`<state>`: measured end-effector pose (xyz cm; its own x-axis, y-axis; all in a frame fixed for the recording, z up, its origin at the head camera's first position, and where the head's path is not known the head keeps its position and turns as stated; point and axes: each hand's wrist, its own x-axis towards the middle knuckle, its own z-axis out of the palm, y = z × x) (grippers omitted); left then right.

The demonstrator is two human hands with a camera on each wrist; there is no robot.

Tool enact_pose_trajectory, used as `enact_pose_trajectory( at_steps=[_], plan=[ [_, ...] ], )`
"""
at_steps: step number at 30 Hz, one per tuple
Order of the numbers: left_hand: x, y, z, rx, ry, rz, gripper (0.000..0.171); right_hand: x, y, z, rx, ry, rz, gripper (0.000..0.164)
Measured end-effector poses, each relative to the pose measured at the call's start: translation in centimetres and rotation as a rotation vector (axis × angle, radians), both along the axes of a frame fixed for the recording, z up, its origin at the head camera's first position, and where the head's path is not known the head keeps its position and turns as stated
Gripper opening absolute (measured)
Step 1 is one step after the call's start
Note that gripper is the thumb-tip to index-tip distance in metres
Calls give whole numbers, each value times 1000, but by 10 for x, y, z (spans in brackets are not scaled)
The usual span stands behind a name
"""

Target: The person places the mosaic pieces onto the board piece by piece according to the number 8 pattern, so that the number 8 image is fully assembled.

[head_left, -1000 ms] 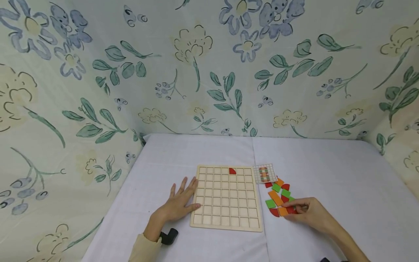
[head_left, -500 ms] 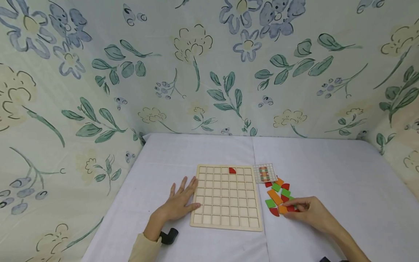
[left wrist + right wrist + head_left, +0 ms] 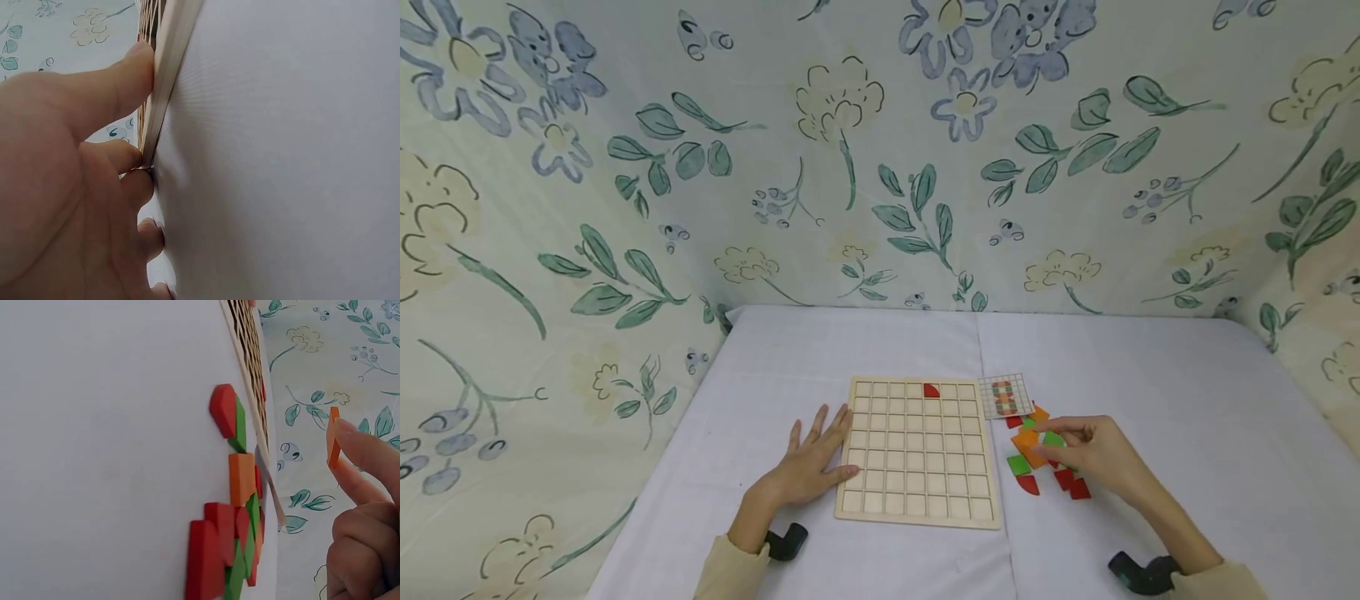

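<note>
My right hand [image 3: 1097, 450] pinches a thin orange square tile [image 3: 334, 437] between thumb and fingers, lifted above the loose tiles. Below it lies a pile of small wooden tiles: a red quarter-circle [image 3: 1027, 484], green ones such as this green tile [image 3: 1018, 465], and red squares [image 3: 1079, 488]. My left hand [image 3: 808, 467] lies with fingers spread at the left edge of a square wooden grid board [image 3: 917, 524]; its thumb [image 3: 125, 81] touches the rim. One red quarter-circle [image 3: 932, 391] sits in a cell of the board's far row.
A small pattern card [image 3: 1006, 397] with a printed coloured grid lies at the board's far right corner, next to the pile. White cloth [image 3: 1180, 400] covers the table. A floral curtain [image 3: 880, 167] hangs behind and at the sides.
My right hand has picked up an orange square from the near part of the pile and risen away from the table, uncovering red squares. My left hand and the board stay put.
</note>
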<state>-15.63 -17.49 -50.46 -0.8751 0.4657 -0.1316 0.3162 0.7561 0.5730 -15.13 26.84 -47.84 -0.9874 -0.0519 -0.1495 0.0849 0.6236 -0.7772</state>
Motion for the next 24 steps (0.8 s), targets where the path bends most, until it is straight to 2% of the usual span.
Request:
enact_pose_trajectory(
  at_steps=[4,9,19,24],
  plan=[
    [0,-1,0,-3,-3,-2,84,-16,-12,8,-29,17,16,49],
    [-1,-2,-3,8,1,-11,84,-37,-30,10,-52,81,64,46],
    [-2,-2,-2,-43,-14,2,85,-73,-73,14,-98,72,165,39],
    [-2,-2,-3,-31,-12,7,84,-88,-92,16,-105,88,194,35]
  ],
)
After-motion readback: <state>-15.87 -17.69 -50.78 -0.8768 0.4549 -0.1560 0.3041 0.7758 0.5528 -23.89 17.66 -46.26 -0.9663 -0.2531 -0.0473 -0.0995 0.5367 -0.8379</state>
